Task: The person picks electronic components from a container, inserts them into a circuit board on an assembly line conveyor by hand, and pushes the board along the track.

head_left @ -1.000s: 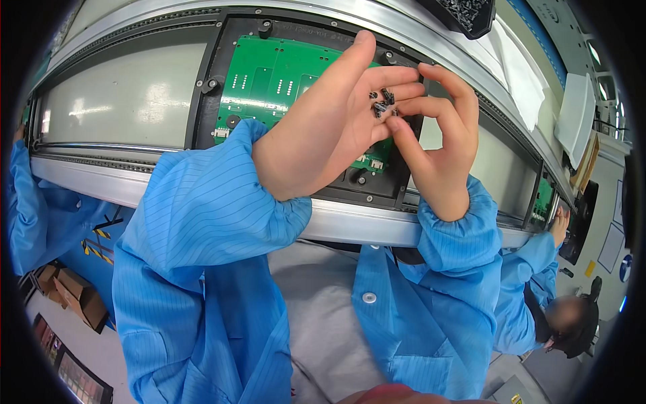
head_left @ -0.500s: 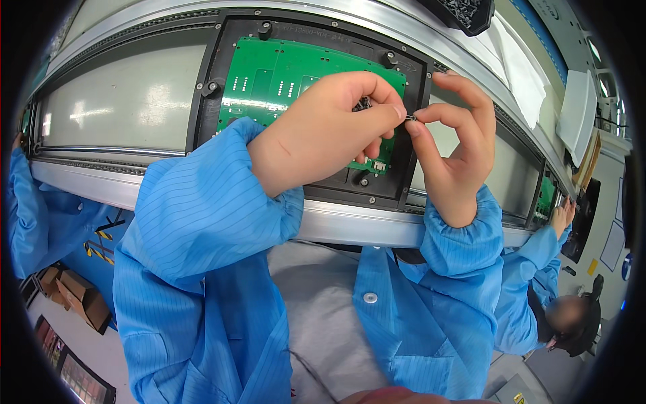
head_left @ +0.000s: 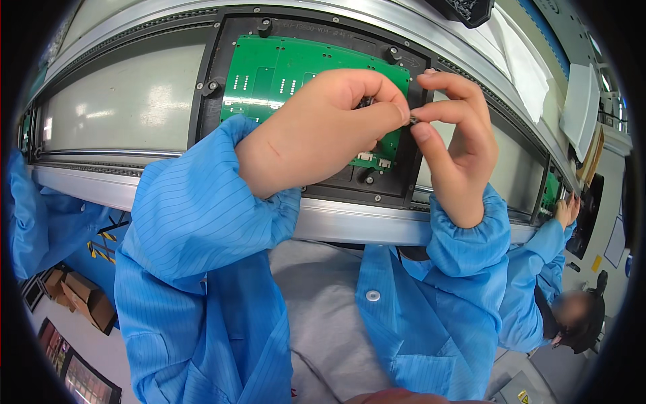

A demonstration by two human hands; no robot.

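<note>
My left hand [head_left: 330, 128] is closed above a green circuit board [head_left: 306, 57]. Several small dark electronic components [head_left: 365, 102] show inside its curled fingers. Thumb and index finger of that hand meet at a tiny dark component [head_left: 412, 121]. From the other side, the thumb and index finger of my right hand [head_left: 461, 145] pinch the same piece, with the other fingers raised. The component's exact shape is too small to make out. Beneath the hands, the board lies in a black frame [head_left: 208, 114] with round black knobs; my left hand and sleeve hide part of it.
Metal conveyor rails [head_left: 363, 222] run across in front of me. At the top right stands a black bin [head_left: 464, 10] of small dark parts, beside a white cloth [head_left: 518, 67]. Another person's hands [head_left: 566, 210] are near a second green board [head_left: 550, 195] at the right.
The component between my fingertips has turned slightly and my hands have closed in on it. My right hand's upper fingers have moved a little left. The whole view has shifted slightly.
</note>
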